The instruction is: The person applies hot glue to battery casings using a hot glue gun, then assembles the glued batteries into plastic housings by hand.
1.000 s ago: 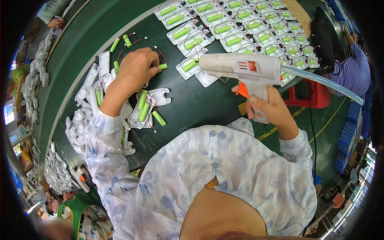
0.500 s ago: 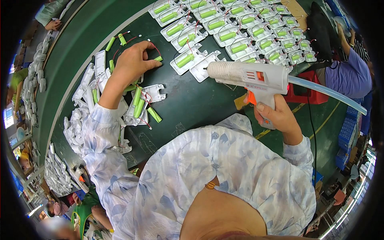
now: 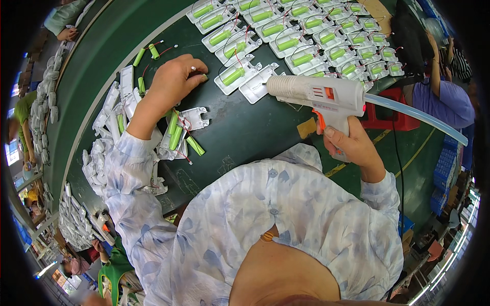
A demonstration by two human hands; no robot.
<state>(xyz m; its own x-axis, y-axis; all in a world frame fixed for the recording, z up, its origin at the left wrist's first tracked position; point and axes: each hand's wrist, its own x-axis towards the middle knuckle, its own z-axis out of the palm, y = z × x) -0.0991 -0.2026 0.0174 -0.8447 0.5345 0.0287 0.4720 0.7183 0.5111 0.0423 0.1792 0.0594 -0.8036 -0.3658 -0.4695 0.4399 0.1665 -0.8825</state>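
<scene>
My left hand is over the dark green table, fingers closed round a green battery cell that is mostly hidden. A small white connector pokes out by its fingers. My right hand grips the handle of a white hot glue gun, one finger at the orange trigger. A clear glue stick sticks out of its back. The nozzle is over the edge of a white plastic shell without a cell. Beside that shell lies another one with a green cell in it.
Rows of white shells with green cells cover the far side of the table. Loose cells and a heap of white shells lie at left. A red stool stands at right. Other people work around.
My left hand has turned slightly, and its fingers now hide most of the cell and its wires. The glue gun has barely moved.
</scene>
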